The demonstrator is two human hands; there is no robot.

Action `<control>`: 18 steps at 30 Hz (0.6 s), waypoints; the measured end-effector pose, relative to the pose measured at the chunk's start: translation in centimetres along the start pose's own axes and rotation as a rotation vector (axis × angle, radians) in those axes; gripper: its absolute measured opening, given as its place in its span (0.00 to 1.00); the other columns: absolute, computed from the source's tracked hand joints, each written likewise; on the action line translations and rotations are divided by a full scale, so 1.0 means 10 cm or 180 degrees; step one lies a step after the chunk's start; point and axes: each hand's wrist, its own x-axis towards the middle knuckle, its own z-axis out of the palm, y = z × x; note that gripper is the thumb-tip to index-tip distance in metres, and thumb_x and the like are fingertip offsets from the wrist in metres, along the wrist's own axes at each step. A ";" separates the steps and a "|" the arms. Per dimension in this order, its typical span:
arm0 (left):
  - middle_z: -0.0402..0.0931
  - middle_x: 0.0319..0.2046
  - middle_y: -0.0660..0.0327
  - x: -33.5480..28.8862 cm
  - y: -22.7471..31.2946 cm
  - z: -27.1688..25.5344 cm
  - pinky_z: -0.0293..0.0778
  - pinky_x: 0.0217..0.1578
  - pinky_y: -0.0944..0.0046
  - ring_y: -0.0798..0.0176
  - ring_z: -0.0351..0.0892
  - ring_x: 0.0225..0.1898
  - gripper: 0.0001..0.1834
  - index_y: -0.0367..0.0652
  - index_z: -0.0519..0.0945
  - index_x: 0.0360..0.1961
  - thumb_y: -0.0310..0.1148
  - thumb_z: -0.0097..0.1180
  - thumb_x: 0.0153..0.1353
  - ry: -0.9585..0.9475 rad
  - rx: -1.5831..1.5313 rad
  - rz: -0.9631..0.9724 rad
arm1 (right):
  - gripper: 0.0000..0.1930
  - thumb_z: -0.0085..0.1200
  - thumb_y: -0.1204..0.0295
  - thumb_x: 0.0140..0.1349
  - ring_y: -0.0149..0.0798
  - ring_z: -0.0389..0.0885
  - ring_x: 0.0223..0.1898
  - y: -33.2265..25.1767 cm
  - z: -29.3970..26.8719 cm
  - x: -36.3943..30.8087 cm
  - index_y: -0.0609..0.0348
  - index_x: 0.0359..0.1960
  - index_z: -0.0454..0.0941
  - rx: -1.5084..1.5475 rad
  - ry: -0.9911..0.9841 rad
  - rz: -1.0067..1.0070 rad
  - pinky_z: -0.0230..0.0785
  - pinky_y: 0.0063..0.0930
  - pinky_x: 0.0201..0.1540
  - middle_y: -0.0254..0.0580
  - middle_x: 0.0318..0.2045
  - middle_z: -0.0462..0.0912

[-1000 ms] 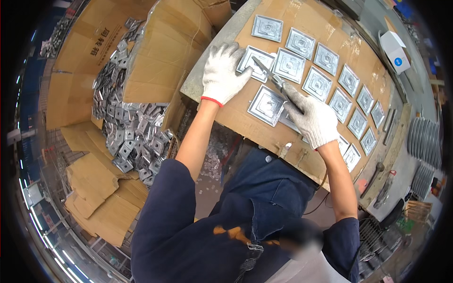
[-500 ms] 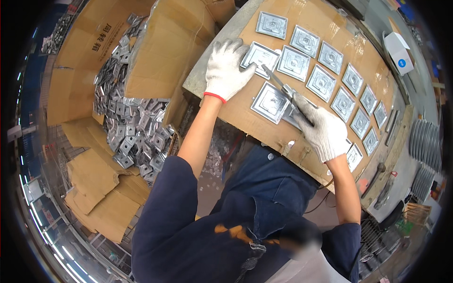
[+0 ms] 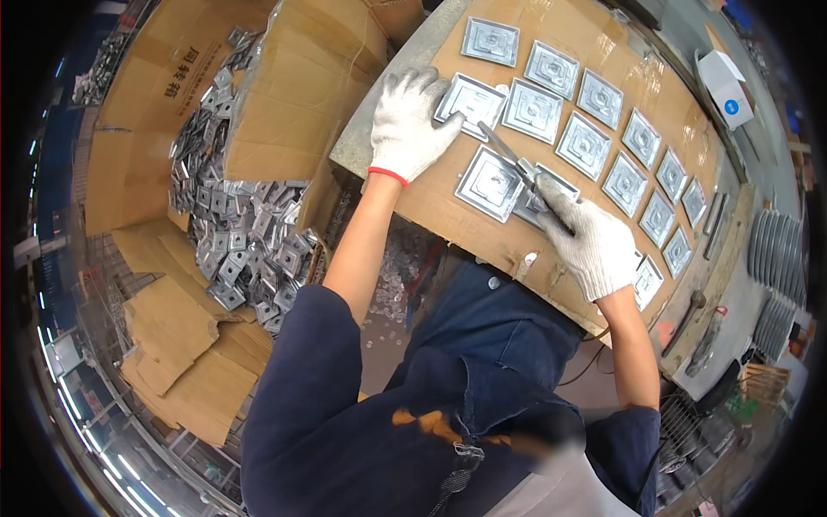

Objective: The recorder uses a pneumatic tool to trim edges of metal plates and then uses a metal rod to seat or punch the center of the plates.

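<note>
My left hand (image 3: 412, 121), in a white knit glove with a red cuff, lies at the left edge of a square cast-metal plate (image 3: 475, 100). Its thumb and fingers span that edge and hold it against the cardboard. My right hand (image 3: 587, 239), gloved the same way, is closed around a slim, dark file (image 3: 502, 147). The file's tip reaches the near edge of the held plate. Another square plate (image 3: 489, 183) lies just below the file, and further metal plates beneath my right hand are partly hidden.
Several similar plates (image 3: 585, 146) lie in rows on the cardboard-covered table (image 3: 435, 194). A large carton (image 3: 297, 95) at the left holds a heap of small metal parts (image 3: 233, 224). At the far right are a white box (image 3: 725, 86) and stacked grey plates (image 3: 777, 258).
The view has shifted slightly, so the plates appear a little farther left. Both hands keep nearly the same places, with the file still at the held plate's near edge.
</note>
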 end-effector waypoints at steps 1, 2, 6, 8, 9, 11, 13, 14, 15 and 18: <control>0.81 0.66 0.52 0.01 -0.01 0.00 0.59 0.78 0.38 0.43 0.74 0.71 0.31 0.46 0.85 0.60 0.49 0.73 0.60 -0.0051 0.0028 -0.0003 | 0.22 0.66 0.54 0.70 0.51 0.90 0.35 -0.01 -0.01 0.01 0.31 0.65 0.87 -0.0002 0.0000 0.0002 0.81 0.42 0.39 0.46 0.32 0.88; 0.81 0.66 0.52 0.01 -0.01 0.00 0.59 0.78 0.38 0.43 0.74 0.71 0.31 0.46 0.85 0.60 0.50 0.73 0.59 -0.0101 0.0056 -0.0006 | 0.23 0.65 0.54 0.71 0.51 0.91 0.37 -0.03 -0.02 0.03 0.30 0.67 0.85 -0.0080 -0.0165 0.0049 0.82 0.41 0.40 0.45 0.37 0.89; 0.81 0.65 0.52 -0.01 -0.03 0.02 0.60 0.77 0.38 0.43 0.74 0.71 0.26 0.46 0.85 0.60 0.46 0.69 0.65 0.0012 0.0034 0.0015 | 0.23 0.66 0.54 0.70 0.51 0.90 0.35 -0.04 0.02 0.06 0.32 0.66 0.86 -0.0102 -0.0057 -0.0041 0.81 0.41 0.39 0.46 0.33 0.88; 0.81 0.65 0.53 -0.01 -0.09 0.05 0.61 0.76 0.38 0.42 0.75 0.70 0.19 0.47 0.85 0.59 0.40 0.63 0.71 0.0187 -0.0216 0.0047 | 0.22 0.65 0.54 0.71 0.52 0.90 0.35 -0.09 0.00 0.08 0.31 0.66 0.86 0.0035 -0.0086 0.0006 0.81 0.41 0.39 0.46 0.34 0.88; 0.81 0.65 0.53 -0.04 -0.10 0.07 0.61 0.76 0.38 0.42 0.75 0.70 0.19 0.47 0.85 0.59 0.40 0.63 0.71 0.0195 -0.0208 0.0042 | 0.22 0.65 0.53 0.71 0.52 0.90 0.35 -0.13 0.00 0.09 0.31 0.66 0.86 0.0173 -0.0119 0.0065 0.81 0.41 0.39 0.47 0.34 0.88; 0.81 0.64 0.54 -0.04 -0.07 0.05 0.61 0.76 0.38 0.40 0.75 0.69 0.15 0.49 0.85 0.58 0.35 0.58 0.74 0.0244 0.0012 0.0101 | 0.22 0.64 0.53 0.72 0.52 0.90 0.36 -0.17 0.08 0.13 0.31 0.66 0.86 0.0228 -0.0111 0.0030 0.81 0.41 0.39 0.47 0.34 0.88; 0.82 0.63 0.54 -0.05 -0.07 0.06 0.62 0.75 0.38 0.40 0.75 0.69 0.15 0.49 0.85 0.58 0.35 0.59 0.73 0.0237 0.0049 0.0120 | 0.22 0.64 0.53 0.72 0.52 0.90 0.36 -0.20 0.12 0.15 0.31 0.67 0.86 0.0282 -0.0102 0.0001 0.81 0.41 0.39 0.47 0.34 0.88; 0.82 0.63 0.54 -0.05 -0.07 0.07 0.62 0.75 0.38 0.40 0.75 0.69 0.15 0.50 0.84 0.58 0.36 0.59 0.73 0.0233 0.0077 0.0134 | 0.22 0.64 0.53 0.72 0.51 0.90 0.37 -0.21 0.13 0.16 0.32 0.67 0.86 0.0287 -0.0150 -0.0025 0.81 0.41 0.39 0.47 0.34 0.89; 0.82 0.63 0.54 -0.04 -0.07 0.07 0.62 0.75 0.38 0.40 0.75 0.69 0.15 0.50 0.84 0.58 0.36 0.59 0.73 0.0229 0.0077 0.0141 | 0.22 0.64 0.53 0.72 0.51 0.90 0.37 -0.22 0.14 0.16 0.33 0.67 0.85 0.0291 -0.0201 -0.0051 0.81 0.41 0.39 0.47 0.35 0.89; 0.82 0.62 0.54 -0.03 -0.06 0.06 0.62 0.75 0.37 0.40 0.75 0.68 0.15 0.50 0.84 0.57 0.35 0.60 0.72 0.0209 0.0040 0.0137 | 0.23 0.64 0.52 0.72 0.51 0.91 0.38 -0.20 0.19 0.16 0.32 0.67 0.85 0.0486 -0.0051 -0.0122 0.81 0.42 0.40 0.47 0.35 0.90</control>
